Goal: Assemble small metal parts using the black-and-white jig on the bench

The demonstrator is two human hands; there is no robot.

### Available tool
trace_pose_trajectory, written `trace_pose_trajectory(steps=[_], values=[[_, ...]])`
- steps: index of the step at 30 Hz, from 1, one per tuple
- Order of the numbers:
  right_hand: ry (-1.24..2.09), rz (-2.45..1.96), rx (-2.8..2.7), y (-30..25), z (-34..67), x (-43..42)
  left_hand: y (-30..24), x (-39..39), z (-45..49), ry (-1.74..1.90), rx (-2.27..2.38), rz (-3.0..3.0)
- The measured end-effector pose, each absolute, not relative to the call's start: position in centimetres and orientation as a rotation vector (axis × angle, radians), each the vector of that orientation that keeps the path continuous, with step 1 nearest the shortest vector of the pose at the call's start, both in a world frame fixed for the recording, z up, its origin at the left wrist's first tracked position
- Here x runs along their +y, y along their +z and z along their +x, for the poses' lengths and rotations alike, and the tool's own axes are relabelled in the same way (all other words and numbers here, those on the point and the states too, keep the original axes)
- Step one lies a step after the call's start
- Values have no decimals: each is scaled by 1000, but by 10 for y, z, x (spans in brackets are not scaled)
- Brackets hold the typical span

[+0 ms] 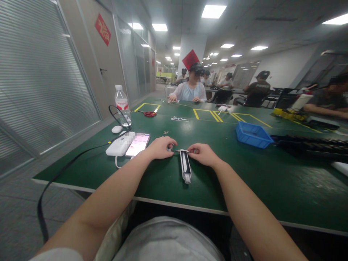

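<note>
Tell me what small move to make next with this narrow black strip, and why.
Probably steady the narrow strip with the right hand and ease the thin metal piece in with the left hand: both hands' fingers are closed at its far end, where that piece lies crosswise.

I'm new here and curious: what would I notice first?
Two bare arms reach over a big green table; the left hand and right hand meet at the far end of a narrow black-and-white case. A bright blue tray sits to the right, a lit phone to the left.
</note>
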State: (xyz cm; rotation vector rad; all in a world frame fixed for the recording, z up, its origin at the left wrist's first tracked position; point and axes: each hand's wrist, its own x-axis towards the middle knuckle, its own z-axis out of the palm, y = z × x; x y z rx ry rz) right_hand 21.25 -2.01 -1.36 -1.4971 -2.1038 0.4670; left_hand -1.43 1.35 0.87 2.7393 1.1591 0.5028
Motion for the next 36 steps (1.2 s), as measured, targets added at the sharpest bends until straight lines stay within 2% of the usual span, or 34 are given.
trace_pose_trajectory(steps=[20,36], values=[[451,-1520,-2094,-11,212,-21,9,14,-17,406,1299,2730],[445,-1508,-2103,-14,214,-19,2,23,-17,628,1004,2748]])
